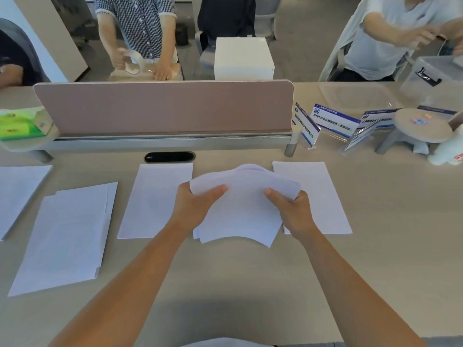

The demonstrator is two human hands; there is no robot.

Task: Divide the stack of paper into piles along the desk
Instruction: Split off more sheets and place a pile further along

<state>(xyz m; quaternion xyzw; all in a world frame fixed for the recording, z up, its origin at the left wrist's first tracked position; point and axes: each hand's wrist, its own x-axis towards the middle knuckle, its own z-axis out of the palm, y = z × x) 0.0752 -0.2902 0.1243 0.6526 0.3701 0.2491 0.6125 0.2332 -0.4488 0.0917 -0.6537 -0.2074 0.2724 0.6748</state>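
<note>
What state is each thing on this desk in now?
paper stack: bowed upward, held at both sides
left hand: gripping the stack's left edge
right hand: gripping the stack's right edge
far-left pile: flat
second pile: flat, edges uneven
third pile: flat, neat
right pile: flat, partly covered

Four flat paper piles (67, 236) (17, 194) (155, 201) (323, 196), one held stack (245, 206), two hands (193, 204) (293, 211)

Shared open-plan office. My desk (375, 259) has a pink divider screen (162, 107) across mid-frame, with a cable port (169, 157) just below it. Acrylic company name signs (333, 122) stand at right. Other people (136, 23) work at the facing desk along the top, probably with grey office chairs (265, 20) behind them, though that part is blurry.
</note>
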